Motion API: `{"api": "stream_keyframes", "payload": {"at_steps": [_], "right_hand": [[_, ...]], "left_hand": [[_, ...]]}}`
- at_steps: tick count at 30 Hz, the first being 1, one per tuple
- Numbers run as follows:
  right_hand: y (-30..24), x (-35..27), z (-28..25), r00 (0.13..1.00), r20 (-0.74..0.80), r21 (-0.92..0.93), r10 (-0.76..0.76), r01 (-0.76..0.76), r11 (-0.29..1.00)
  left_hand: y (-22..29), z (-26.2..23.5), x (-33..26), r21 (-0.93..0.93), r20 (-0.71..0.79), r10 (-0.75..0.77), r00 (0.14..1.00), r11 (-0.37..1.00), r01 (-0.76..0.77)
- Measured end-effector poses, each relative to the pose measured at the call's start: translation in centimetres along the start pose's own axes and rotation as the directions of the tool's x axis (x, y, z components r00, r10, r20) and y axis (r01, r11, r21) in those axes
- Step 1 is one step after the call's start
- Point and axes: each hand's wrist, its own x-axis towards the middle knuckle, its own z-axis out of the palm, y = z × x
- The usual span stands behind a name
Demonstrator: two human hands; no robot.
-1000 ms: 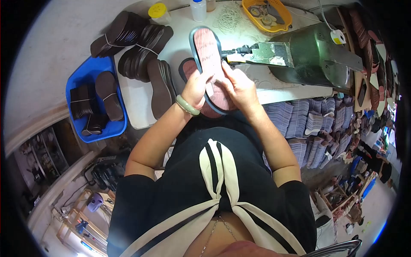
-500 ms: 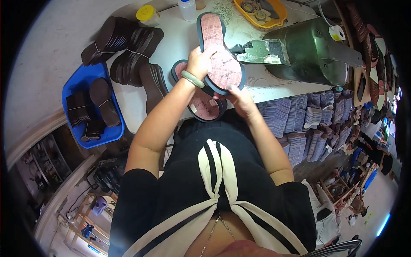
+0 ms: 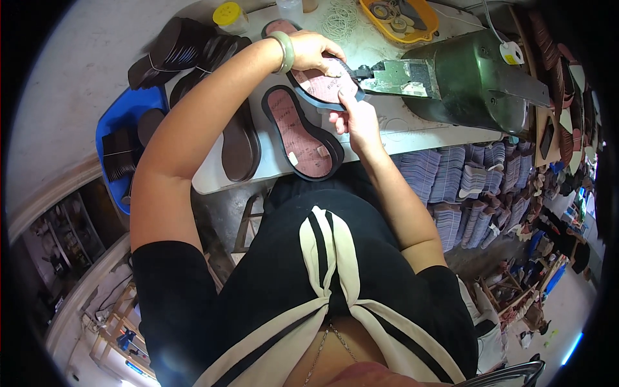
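Sole [image 3: 320,84], upper centre, is meeting the green machine [image 3: 477,80]; left hand [image 3: 314,53] is pressing on top, right hand [image 3: 354,119] pinching its edge. Keeping it level seems wise.

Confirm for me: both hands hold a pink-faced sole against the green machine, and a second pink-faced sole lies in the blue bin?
Not quite. The head view shows the second pink-faced sole lying on the white table, not in the blue bin. The left hand and right hand do hold a sole against the green machine.
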Motion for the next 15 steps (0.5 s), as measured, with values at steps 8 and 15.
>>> {"api": "stream_keyframes", "payload": {"at_steps": [8,15], "right_hand": [[-0.6,0.8,-0.8,0.996,-0.044,-0.075,-0.077,0.073,0.994],[0.2,0.8,-1.6,0.977,-0.066,-0.145,-0.203,0.192,0.971]], "left_hand": [[1.6,1.7,-2.4,-0.381,0.008,-0.34,0.94,0.868,0.317],[2.8,4.8,-3.7,-0.42,-0.193,-0.415,0.889,0.854,0.308]]}}
